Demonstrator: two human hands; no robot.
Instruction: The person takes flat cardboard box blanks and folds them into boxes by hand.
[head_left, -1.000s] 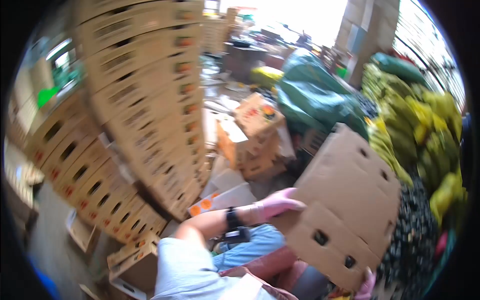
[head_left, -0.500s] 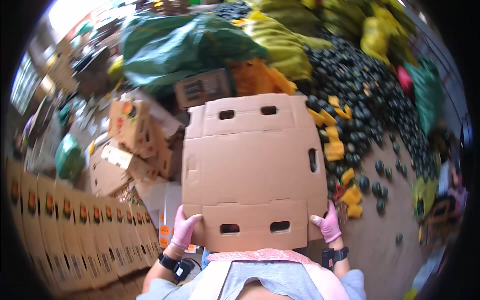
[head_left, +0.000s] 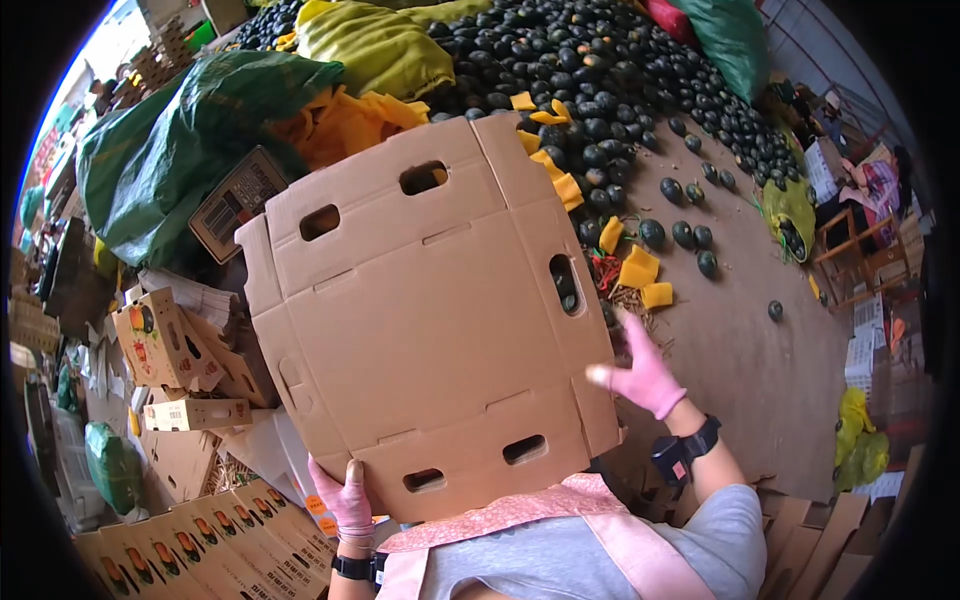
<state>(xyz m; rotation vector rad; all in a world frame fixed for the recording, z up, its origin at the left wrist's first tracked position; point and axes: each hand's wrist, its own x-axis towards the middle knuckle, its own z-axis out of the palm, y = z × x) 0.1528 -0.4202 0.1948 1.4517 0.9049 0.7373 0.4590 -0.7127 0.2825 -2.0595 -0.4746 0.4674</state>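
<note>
A flat brown cardboard box blank (head_left: 430, 320) with cut hand holes and crease lines lies tilted in front of my body. My left hand (head_left: 345, 500), in a pink glove, grips its lower left edge, thumb on top and the other fingers partly hidden. Beside the right edge is my right hand (head_left: 648, 375), also pink-gloved, with thumb and fingers spread apart. Its thumb tip overlaps the cardboard's edge.
Dark green squashes (head_left: 600, 90) are heaped at the back, some loose on the floor. Yellow pieces (head_left: 638, 267) lie by the blank. Printed cartons (head_left: 200, 530) stand in a row at lower left. A green sack (head_left: 180, 150) and a yellow net sack (head_left: 380, 50) lie behind.
The view has swung right. The blank has turned counterclockwise in view, its far end leaning left. My right hand has loosened from the lower right corner and moved up along the edge.
</note>
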